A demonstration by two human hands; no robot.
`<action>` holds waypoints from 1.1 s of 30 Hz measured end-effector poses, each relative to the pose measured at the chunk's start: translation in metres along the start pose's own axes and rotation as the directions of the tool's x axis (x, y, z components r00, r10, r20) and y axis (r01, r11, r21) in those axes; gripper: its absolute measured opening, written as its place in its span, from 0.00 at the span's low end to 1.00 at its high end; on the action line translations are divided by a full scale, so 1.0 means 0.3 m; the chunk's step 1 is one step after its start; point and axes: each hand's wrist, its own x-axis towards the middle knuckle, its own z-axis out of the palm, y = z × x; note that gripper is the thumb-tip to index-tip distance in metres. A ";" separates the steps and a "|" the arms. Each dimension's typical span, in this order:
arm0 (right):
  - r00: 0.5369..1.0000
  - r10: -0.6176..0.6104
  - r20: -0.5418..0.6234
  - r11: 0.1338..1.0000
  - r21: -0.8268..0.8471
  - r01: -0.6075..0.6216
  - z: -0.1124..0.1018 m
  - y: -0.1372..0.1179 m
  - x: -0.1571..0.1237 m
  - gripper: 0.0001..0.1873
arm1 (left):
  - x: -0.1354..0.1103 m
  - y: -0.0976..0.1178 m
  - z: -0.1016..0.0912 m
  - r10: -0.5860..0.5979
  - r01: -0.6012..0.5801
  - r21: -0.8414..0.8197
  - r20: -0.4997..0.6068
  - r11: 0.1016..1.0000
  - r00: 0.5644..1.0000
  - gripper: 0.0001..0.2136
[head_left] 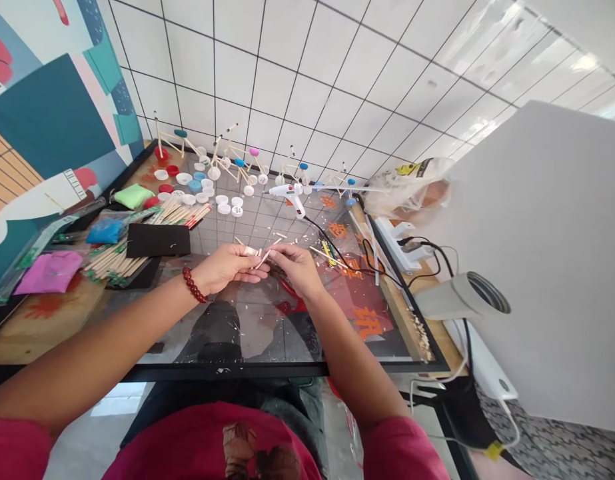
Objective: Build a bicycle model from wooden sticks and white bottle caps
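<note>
Wooden stick (264,259) slanting up-right between both hands (229,267) (298,268)

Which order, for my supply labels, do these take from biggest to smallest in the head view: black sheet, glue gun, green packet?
The black sheet is largest. The glue gun and green packet look alike, so I won't rank them.
</note>
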 end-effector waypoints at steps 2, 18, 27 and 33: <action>0.998 -0.064 -0.008 0.992 -0.111 0.063 -0.001 -0.004 -0.004 0.12 | 0.000 -0.004 -0.005 -0.005 0.005 0.018 0.031 1.000 1.000 0.04; 0.918 -0.364 0.155 0.783 -0.482 0.392 -0.037 -0.029 -0.013 0.09 | -0.006 -0.001 -0.012 0.096 -0.103 0.205 0.041 0.973 0.994 0.11; 0.902 -0.340 0.268 0.621 -0.656 0.429 -0.044 -0.048 -0.028 0.09 | -0.001 -0.012 0.001 0.387 -0.375 0.417 0.058 0.828 0.920 0.10; 0.947 -0.227 0.227 0.881 -0.366 0.299 -0.063 -0.074 -0.031 0.10 | -0.010 -0.006 0.000 0.393 -0.423 0.292 0.158 0.858 0.906 0.13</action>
